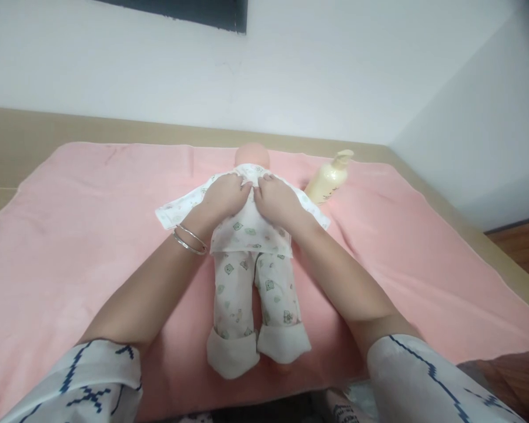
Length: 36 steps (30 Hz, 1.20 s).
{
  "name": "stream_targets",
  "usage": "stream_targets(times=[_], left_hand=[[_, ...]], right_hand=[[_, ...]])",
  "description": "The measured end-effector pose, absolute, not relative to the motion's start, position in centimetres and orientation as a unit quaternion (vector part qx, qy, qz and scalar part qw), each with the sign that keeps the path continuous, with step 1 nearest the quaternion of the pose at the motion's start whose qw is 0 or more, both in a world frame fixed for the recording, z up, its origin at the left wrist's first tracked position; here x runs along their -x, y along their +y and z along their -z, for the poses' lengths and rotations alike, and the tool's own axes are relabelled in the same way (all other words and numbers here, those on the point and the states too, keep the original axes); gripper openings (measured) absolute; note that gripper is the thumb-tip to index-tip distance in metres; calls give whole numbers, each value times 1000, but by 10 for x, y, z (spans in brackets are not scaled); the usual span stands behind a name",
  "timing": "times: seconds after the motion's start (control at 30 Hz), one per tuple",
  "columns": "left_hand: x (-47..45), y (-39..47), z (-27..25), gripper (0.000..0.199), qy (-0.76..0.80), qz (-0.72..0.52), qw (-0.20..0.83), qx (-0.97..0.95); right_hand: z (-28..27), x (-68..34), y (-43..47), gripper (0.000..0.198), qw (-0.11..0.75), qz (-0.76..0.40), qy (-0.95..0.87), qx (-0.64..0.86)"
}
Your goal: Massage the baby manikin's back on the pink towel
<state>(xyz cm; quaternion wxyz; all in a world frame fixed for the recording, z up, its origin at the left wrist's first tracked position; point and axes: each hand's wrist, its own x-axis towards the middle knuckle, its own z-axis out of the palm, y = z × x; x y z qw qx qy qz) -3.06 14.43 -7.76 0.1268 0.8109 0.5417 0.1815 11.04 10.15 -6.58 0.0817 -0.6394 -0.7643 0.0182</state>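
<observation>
Both hands rest side by side on the chest of a doll lying lengthwise on a pink towel.

Left to right: the left hand (224, 197), bangles (189, 239) at its wrist, lies flat with fingers together on the doll's shirt (247, 226); the right hand (277, 200) does the same, thumbs nearly meeting. The doll (251, 258) runs straight away from the person, head (252, 155) far, feet near. A lotion bottle (328, 179) lies just right of its shoulder on the towel (79, 235).
</observation>
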Motion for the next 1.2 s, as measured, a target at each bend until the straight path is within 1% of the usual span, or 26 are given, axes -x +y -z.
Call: stream_targets(times=[0.07, 0.13, 0.2, 0.27, 0.33, 0.47, 0.57, 0.63, 0.77, 0.97, 1.03, 1.2], left_hand=[[32, 140, 71, 31, 541, -167, 129, -814], [33, 133, 62, 25, 538, -156, 145, -816], [34, 126, 53, 28, 535, -149, 182, -811], [35, 124, 49, 32, 532, -153, 223, -802], [35, 129, 53, 32, 525, -174, 244, -797], [35, 149, 76, 24, 498, -234, 239, -800], [35, 161, 93, 31, 480, -278, 239, -797], [35, 166, 102, 37, 473, -303, 239, -792], [33, 170, 112, 39, 472, -323, 215, -792], [28, 168, 122, 38, 487, -360, 169, -777], [28, 166, 123, 36, 490, -378, 168, -767], [28, 163, 122, 42, 491, -401, 175, -754]], right_hand=[[73, -117, 114, 47, 119, -37, -759, 639], [78, -122, 122, 48, 138, -44, -751, 644], [81, -123, 125, 50, 137, -43, -745, 651], [80, -120, 122, 54, 120, -40, -740, 660], [77, -115, 113, 58, 89, -40, -740, 665], [68, -101, 91, 65, 29, -26, -751, 659], [67, -94, 82, 65, 22, -18, -758, 651], [70, -95, 85, 64, 44, -34, -762, 645], [81, -107, 108, 59, 138, -76, -753, 639], [81, -116, 115, 55, 248, -70, -742, 619], [79, -112, 110, 55, 255, -61, -747, 611], [82, -107, 110, 54, 185, -62, -760, 619]])
